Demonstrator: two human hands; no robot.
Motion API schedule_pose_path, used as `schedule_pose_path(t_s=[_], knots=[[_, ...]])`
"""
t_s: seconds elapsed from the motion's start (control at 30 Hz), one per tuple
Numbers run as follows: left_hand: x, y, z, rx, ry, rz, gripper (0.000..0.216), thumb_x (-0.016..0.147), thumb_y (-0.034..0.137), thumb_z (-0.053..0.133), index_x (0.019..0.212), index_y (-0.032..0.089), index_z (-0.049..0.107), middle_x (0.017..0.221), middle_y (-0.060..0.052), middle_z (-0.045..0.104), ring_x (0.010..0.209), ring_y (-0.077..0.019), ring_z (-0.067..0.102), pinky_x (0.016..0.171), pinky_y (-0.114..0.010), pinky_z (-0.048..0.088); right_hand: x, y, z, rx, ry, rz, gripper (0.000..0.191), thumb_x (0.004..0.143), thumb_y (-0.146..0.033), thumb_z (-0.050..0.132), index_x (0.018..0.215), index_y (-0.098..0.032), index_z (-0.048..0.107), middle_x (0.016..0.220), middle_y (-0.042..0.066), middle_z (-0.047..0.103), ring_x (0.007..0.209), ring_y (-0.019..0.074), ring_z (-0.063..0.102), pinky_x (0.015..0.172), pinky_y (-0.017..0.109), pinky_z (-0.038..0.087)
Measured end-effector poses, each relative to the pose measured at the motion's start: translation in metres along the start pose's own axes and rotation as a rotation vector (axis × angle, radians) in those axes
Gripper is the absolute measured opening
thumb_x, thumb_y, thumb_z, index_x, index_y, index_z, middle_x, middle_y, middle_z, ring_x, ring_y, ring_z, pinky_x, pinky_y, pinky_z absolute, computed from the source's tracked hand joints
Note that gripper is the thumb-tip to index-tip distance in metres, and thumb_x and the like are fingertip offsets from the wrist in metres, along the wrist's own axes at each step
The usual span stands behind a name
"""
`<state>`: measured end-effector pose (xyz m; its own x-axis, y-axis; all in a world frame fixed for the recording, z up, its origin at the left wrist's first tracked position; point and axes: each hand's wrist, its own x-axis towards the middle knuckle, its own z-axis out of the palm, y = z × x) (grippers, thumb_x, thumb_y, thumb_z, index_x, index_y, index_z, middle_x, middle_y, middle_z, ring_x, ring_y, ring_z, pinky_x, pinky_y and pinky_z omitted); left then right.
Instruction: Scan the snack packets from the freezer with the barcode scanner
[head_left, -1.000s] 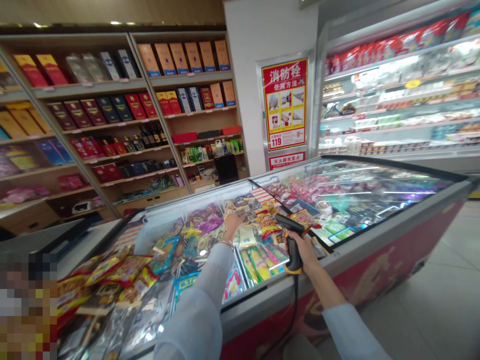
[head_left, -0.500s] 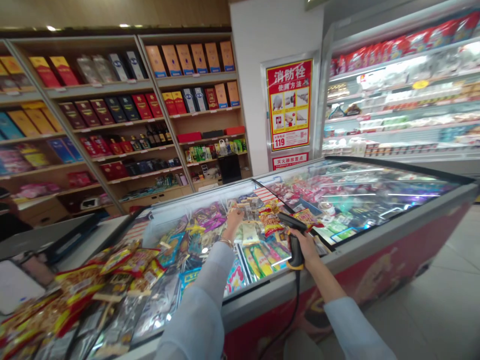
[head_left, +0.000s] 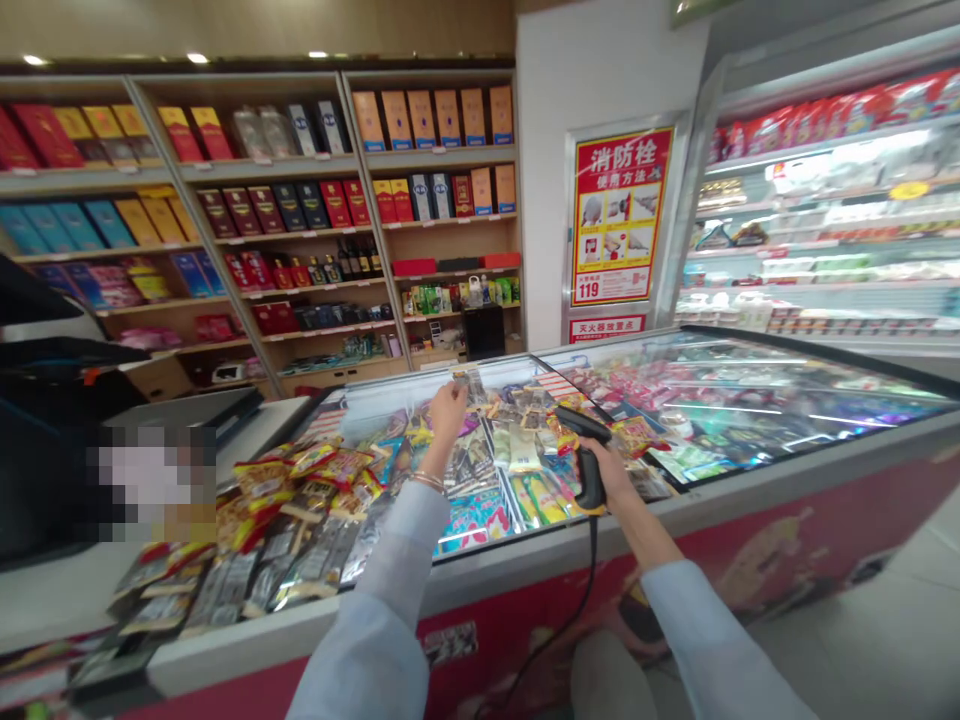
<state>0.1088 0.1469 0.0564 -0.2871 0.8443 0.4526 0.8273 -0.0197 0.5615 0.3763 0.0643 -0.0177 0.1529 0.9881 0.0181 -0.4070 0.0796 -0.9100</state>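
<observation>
My left hand point(head_left: 448, 408) is closed over the glass-topped freezer, pinching a small clear-and-dark snack packet point(head_left: 472, 388). More packets of that look point(head_left: 525, 405) lie on the glass just right of it. A black-and-yellow barcode scanner point(head_left: 591, 470) is in my right hand point(head_left: 613, 482), its cable hanging down the freezer front. Beside the scanner's head rests a red-and-yellow snack bag point(head_left: 637, 435). To the left, a heap of red-and-yellow bags point(head_left: 334, 468) and dark flat packets point(head_left: 225, 585) covers the end of the lid.
The chest freezer point(head_left: 540, 548) spans the view, with frozen goods under its glass. A counter point(head_left: 45, 590) adjoins it at left, with a dark device there. Behind stand shelves of boxes point(head_left: 442, 155), a red poster point(head_left: 622, 215) and a lit fridge point(head_left: 832, 240).
My view has swung left. My left hand has moved left and away from the loose packets, with a packet at its fingers. My right hand still holds the barcode scanner.
</observation>
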Motion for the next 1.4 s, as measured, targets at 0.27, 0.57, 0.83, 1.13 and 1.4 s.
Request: schedule_pose_path(t_s=[0.27,0.57,0.83,1.13,1.4], knots=[[-0.05,-0.067,-0.048,-0.203,0.284,0.079,0.028,0.09,0.025,0.053,0.065,0.023,0.042,0.069,0.0,0.049,0.071,-0.017,0.052,0.07,-0.028,0.039,-0.04,0.033,0.082,-0.06,-0.215,0.036,0.029,0.061,-0.042,0.075,0.069,-0.016,0.065,0.048,-0.002,0.058,0.036,0.0116,0.05,0.036,0.024,0.041],[-0.062,-0.106,-0.082,-0.11,0.329,0.076,0.029,0.09,0.026,0.053,0.065,0.023,0.04,0.072,-0.001,0.049,0.071,-0.0176,0.05,0.069,-0.028,0.038,-0.065,0.052,0.131,-0.309,-0.355,-0.028,0.028,0.065,-0.043,0.073,0.059,-0.018,0.062,0.046,0.0,0.058,0.037,0.0141,0.052,0.039,0.027,0.043],[-0.064,-0.111,-0.084,-0.021,0.26,0.025,0.023,0.093,0.027,0.05,0.07,0.023,0.047,0.083,-0.004,0.056,0.078,-0.0183,0.055,0.075,-0.028,0.042,-0.072,0.048,0.137,-0.383,-0.406,-0.111,0.032,0.069,-0.042,0.072,0.051,-0.019,0.06,0.043,0.001,0.056,0.036,0.0141,0.051,0.04,0.027,0.042],[-0.062,-0.114,-0.103,0.085,0.233,0.022,0.02,0.095,0.027,0.049,0.077,0.02,0.055,0.086,-0.006,0.059,0.081,-0.0194,0.057,0.075,-0.028,0.042,-0.074,0.043,0.149,-0.231,-0.389,-0.008,0.029,0.062,-0.043,0.076,0.061,-0.017,0.064,0.047,0.0,0.059,0.036,0.014,0.052,0.037,0.026,0.042],[-0.037,-0.161,-0.173,0.32,0.319,-0.139,0.022,0.096,0.03,0.045,0.09,0.018,0.063,0.098,-0.011,0.062,0.086,-0.0237,0.061,0.075,-0.032,0.044,-0.078,0.059,0.172,-0.075,-0.422,0.131,0.028,0.062,-0.042,0.075,0.068,-0.017,0.063,0.05,-0.001,0.06,0.037,0.0121,0.052,0.036,0.023,0.043]])
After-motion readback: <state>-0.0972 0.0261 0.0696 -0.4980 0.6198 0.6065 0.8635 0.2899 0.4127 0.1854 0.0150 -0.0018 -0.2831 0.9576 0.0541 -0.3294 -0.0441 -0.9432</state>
